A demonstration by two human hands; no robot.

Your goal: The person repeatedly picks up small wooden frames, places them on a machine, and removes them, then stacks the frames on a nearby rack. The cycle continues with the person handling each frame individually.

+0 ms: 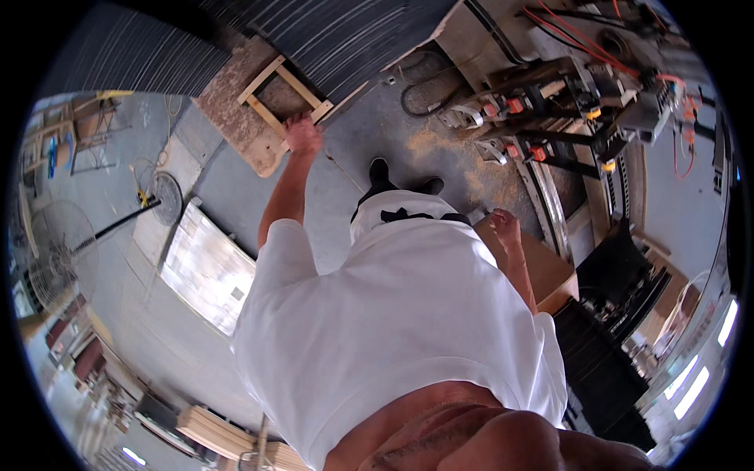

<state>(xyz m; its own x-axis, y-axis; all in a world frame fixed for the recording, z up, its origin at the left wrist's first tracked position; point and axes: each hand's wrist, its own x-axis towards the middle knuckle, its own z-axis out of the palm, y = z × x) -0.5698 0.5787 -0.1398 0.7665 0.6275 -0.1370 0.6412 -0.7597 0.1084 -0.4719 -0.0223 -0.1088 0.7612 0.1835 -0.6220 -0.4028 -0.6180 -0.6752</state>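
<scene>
My left hand [302,135] reaches forward to a small rectangular frame of pale wood strips [263,81]. Its fingers close over the frame's near side. The frame lies on a worn, speckled board [245,141], against a tall stack of dark, striped sheets [338,39]. On the other side, my right hand [505,226] hangs by my hip with its fingers loosely bent and apart. Nothing held shows clearly in it. Just below it is a brown box-like panel [530,263], and a small pale patch shows beside the fingertips.
A machine rack with orange-red and black clamps [534,129] stands at the right, with sawdust [448,153] on the floor beside it. To my left are a pedestal fan [67,251] and a pale, shiny sheet [208,263]. Black stacked pieces [597,369] stand at the lower right.
</scene>
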